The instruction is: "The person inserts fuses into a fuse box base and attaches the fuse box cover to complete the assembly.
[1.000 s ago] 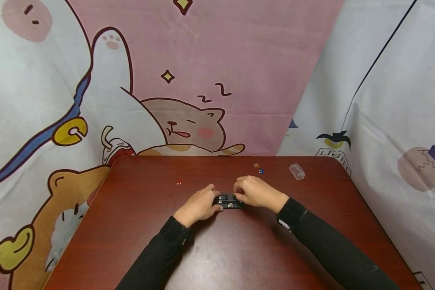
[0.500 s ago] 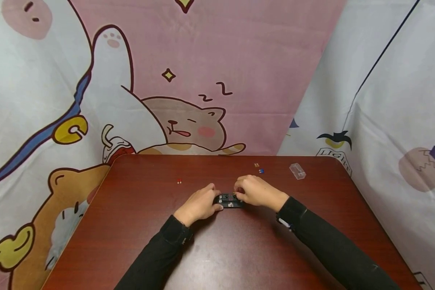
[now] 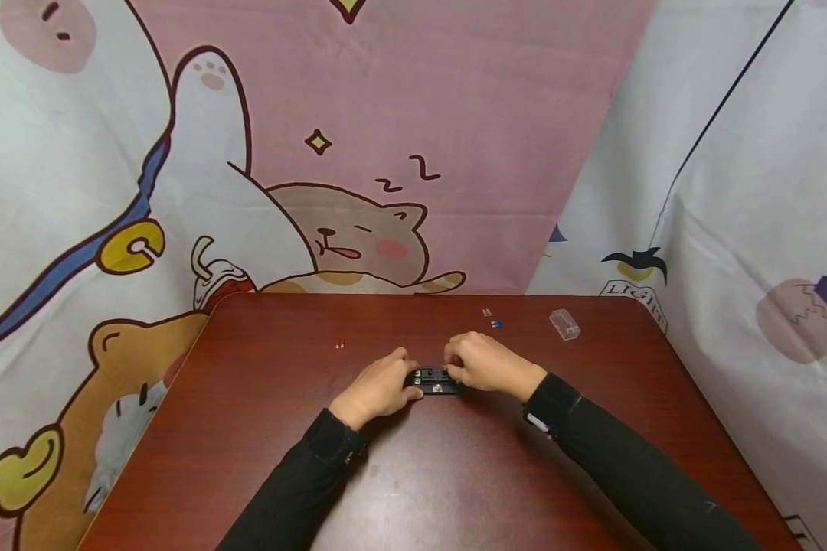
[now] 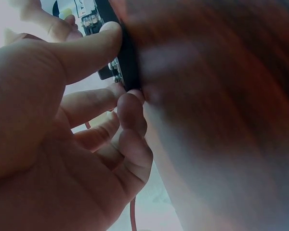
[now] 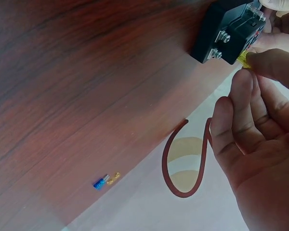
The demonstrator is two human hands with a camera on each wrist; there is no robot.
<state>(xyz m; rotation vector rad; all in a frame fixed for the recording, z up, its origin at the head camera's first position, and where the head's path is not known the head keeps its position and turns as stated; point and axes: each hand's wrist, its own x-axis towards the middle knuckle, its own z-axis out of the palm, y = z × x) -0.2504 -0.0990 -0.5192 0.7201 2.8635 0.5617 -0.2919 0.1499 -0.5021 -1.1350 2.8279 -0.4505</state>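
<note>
My head cam looks forward and down over the worktop (image 3: 455, 474), curtains at 12 o'clock. Left wrist cam sits super close behind the left hand (image 4: 53, 139), blurry. Right wrist cam looks past the right hand (image 5: 260, 144) along the wood. All three share the black block (image 3: 436, 379).

Dark red wooden table (image 3: 248, 428); cartoon cat cloth backdrop (image 3: 358, 229) behind, probably fabric; even light.
</note>
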